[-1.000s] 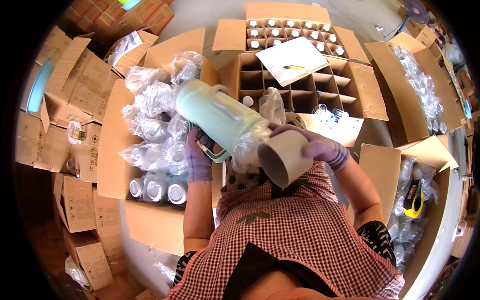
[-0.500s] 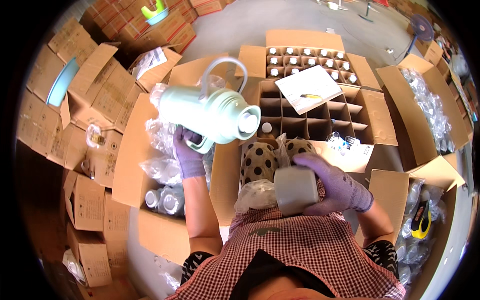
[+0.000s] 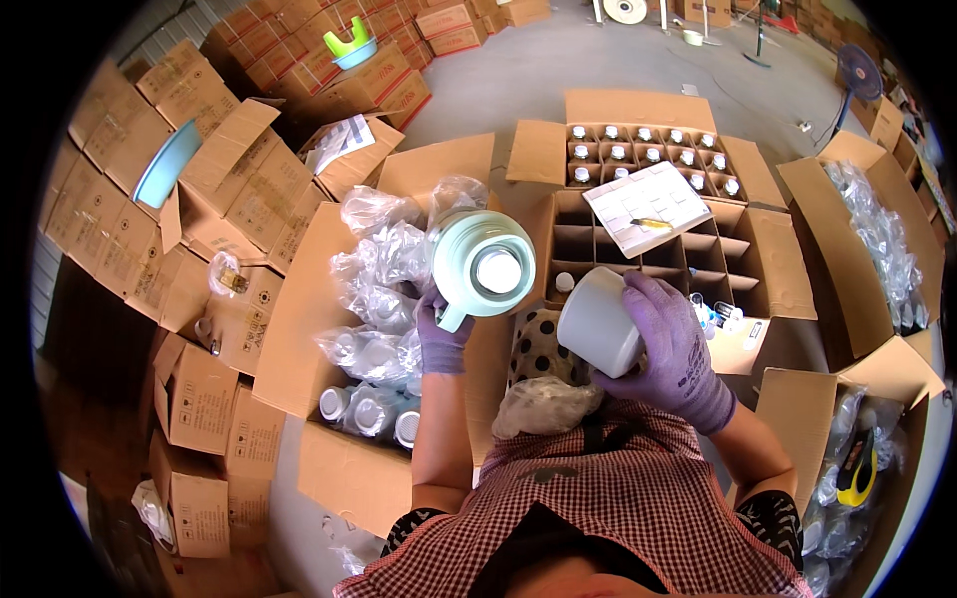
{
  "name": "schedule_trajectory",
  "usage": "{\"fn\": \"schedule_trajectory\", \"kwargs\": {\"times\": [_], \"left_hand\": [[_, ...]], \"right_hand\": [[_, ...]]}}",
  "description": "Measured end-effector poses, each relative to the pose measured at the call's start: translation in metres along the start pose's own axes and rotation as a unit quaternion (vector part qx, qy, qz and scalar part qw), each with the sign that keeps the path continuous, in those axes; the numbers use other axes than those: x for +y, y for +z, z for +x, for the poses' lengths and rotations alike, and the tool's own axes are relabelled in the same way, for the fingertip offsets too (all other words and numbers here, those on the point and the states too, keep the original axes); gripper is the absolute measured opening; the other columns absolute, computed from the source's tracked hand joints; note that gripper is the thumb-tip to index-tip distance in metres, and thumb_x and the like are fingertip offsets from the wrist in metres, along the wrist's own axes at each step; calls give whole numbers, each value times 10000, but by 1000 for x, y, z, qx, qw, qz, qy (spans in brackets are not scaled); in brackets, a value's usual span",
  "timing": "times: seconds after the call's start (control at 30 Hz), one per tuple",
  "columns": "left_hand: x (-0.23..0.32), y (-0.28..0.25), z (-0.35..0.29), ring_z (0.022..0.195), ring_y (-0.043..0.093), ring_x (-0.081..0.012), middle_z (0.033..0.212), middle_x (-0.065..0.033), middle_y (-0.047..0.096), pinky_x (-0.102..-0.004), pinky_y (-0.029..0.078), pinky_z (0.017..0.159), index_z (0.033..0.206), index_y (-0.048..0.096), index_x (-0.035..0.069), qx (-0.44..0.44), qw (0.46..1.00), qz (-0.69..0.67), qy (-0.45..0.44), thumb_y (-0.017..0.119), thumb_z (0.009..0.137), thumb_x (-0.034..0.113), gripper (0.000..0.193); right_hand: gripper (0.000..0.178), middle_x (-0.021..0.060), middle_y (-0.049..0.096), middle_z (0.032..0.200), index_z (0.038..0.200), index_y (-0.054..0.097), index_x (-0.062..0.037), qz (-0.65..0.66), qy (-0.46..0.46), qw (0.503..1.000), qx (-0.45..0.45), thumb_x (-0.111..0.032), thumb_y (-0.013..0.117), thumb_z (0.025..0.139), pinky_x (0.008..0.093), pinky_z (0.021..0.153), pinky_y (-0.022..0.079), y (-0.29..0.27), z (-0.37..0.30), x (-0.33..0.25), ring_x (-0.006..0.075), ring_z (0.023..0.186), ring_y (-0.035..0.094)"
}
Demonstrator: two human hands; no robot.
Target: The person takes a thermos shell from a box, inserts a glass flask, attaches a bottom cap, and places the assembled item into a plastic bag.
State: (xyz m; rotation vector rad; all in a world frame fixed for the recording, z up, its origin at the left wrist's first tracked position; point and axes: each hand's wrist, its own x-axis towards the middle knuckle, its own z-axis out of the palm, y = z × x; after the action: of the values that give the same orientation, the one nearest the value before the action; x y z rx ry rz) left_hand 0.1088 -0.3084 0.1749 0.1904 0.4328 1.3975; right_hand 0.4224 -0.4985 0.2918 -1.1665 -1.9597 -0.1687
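My left hand, in a purple glove, is closed around the side handle of a mint-green thermos flask. The flask is tilted so its mouth, with a white stopper, faces me. To its right, my right hand, also gloved, grips a grey cup-shaped lid. The lid is apart from the flask, its open end tilted toward my right hand. Below them a crumpled clear plastic bag lies against black-dotted cloth at my lap.
An open carton of bagged flasks stands at left. Ahead, a divided carton holds several white-capped bottles, with a white sheet and yellow cutter on top. More cartons of bagged items flank my right. Stacked boxes fill the far left.
The flask has turned from sideways to mouth toward me. My right hand has raised the grey lid from near my lap toward the flask. The whole view has shifted slightly.
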Motion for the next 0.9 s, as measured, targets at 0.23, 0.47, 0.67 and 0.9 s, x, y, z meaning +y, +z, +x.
{"fn": "schedule_trajectory", "kwargs": {"times": [0.23, 0.47, 0.67, 0.9], "left_hand": [[19, -72, 27, 1276, 572, -302, 1406, -134, 584, -484, 459, 1101, 1379, 534, 68, -269, 958, -71, -64, 367, 1062, 346, 454], [0, -38, 7, 777, 613, -185, 845, -38, 632, -340, 522, 758, 973, 591, 98, -240, 968, -24, -68, 482, 972, 185, 139], [-35, 46, -25, 554, 413, -71, 711, 48, 432, -235, 398, 507, 1058, 548, 71, 4, 981, 30, 190, 458, 951, 61, 140], [-28, 77, -53, 534, 391, -62, 783, 8, 452, -235, 376, 449, 1593, 210, 128, -67, 911, 211, 348, 446, 930, 26, 711]], "right_hand": [[831, 165, 531, 1380, 1324, 546, -68, -25, -68, 997, 0, -315, 869, 600, 478, 918, 507, -8, 34, -17, 396, 1117, 577], [854, 191, 498, 1356, 1367, 521, -62, -24, -103, 994, 32, -375, 843, 640, 484, 917, 498, 34, 58, -18, 403, 1070, 562], [792, 246, 557, 1192, 1394, 444, -13, 287, 302, 899, 134, -506, 697, 830, 495, 841, 523, 101, 76, 35, 345, 1000, 600], [658, 107, 612, 1141, 1361, 519, -136, 723, 494, 472, -102, -663, 392, 988, 448, 832, 556, 124, 27, 65, 250, 1030, 604]]}}
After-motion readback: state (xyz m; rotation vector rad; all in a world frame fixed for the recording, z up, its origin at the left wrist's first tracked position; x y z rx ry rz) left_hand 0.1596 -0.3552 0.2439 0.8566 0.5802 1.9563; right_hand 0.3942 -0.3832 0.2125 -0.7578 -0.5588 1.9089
